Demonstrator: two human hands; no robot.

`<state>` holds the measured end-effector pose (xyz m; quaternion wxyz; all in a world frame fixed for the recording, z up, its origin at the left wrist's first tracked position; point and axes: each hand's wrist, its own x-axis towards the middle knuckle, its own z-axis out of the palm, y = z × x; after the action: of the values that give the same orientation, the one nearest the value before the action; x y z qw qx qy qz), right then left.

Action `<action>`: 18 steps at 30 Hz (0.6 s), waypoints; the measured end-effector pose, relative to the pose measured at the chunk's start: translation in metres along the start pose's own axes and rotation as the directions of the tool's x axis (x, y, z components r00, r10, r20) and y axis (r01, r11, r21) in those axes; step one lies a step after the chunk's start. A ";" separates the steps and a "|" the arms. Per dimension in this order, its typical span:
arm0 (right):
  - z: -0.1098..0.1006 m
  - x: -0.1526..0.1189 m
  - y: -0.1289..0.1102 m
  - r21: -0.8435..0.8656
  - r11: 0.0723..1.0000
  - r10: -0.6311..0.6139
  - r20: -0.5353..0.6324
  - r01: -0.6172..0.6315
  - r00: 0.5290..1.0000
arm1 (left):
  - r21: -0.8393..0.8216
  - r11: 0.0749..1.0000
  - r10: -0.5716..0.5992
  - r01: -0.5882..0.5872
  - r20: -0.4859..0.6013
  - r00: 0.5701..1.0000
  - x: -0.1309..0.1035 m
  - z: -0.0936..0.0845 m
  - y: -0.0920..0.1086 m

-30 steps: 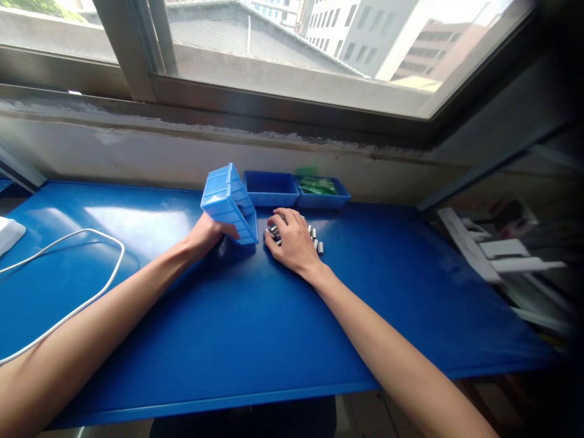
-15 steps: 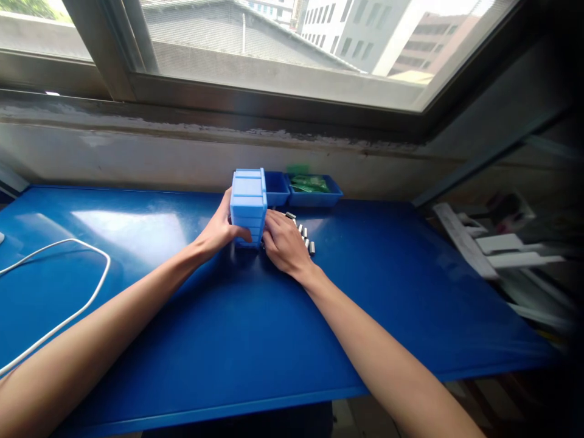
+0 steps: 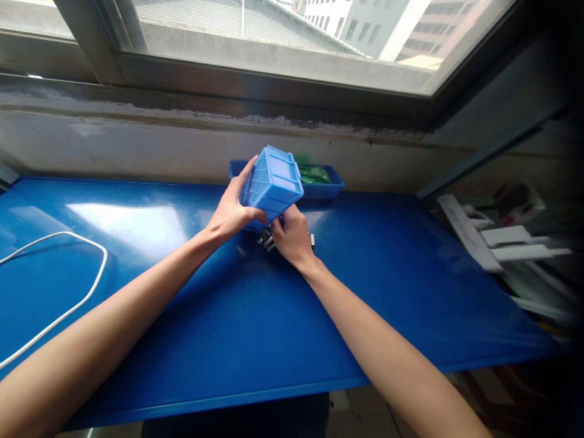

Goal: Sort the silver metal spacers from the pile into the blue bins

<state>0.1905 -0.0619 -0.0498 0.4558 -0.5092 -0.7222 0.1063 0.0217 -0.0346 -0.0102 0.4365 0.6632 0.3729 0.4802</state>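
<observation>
– Position and grip?
– Light-blue bin [image 3: 279,177], tipped over the worktop [image 3: 255,328], gripped by left hand [image 3: 232,210]; right hand [image 3: 294,236] curled at small parts [image 3: 269,241], grasp impossible to tell.
– Handling? Changes?
– Probably light, stiff, slightly slippery; best gripped across the sidewalls. Since half a second ago: shifted right, leaning rightward.

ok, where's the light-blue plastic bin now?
The light-blue plastic bin is just above centre in the head view, tilted in the left hand, left of the darker bin with green packets.

Tilted bin [image 3: 275,182], inside out of sight
</observation>
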 end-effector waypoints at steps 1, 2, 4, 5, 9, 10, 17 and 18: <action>0.000 0.000 0.000 -0.001 1.000 0.008 0.007 -0.008 1.000 | 0.017 1.000 0.013 -0.013 0.012 1.000 0.002 0.000 0.001; 0.000 -0.001 0.001 -0.003 1.000 0.017 0.017 -0.017 1.000 | 0.033 0.999 0.023 -0.024 0.025 0.999 0.003 0.001 0.002; 0.000 -0.002 0.002 -0.017 0.999 0.033 0.035 -0.032 0.999 | 0.047 0.999 0.024 -0.025 0.030 0.999 0.004 0.002 0.005; -0.001 -0.002 0.002 -0.028 0.999 0.036 0.038 -0.035 0.999 | 0.042 0.999 0.011 -0.012 0.021 1.000 0.004 0.002 0.007; -0.002 -0.003 -0.001 -0.084 0.996 -0.029 0.070 0.035 0.997 | -0.059 0.997 -0.060 0.059 -0.018 0.998 -0.002 -0.003 0.012; -0.003 -0.003 -0.002 -0.104 0.993 -0.051 0.093 0.061 0.994 | -0.091 0.994 -0.068 0.066 -0.024 0.997 -0.003 -0.005 0.011; -0.003 -0.004 -0.010 -0.183 0.975 -0.090 0.187 0.125 0.978 | -0.331 0.938 -0.121 0.100 -0.045 0.992 -0.017 -0.022 0.005; -0.003 -0.004 -0.010 -0.188 0.974 -0.089 0.184 0.124 0.979 | -0.367 0.925 -0.126 0.099 -0.050 0.991 -0.018 -0.025 0.005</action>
<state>0.1867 -0.0712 -0.0437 0.3428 -0.5012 -0.7928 0.0531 -0.0068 -0.0476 -0.0074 0.5646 0.5307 0.3307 0.5388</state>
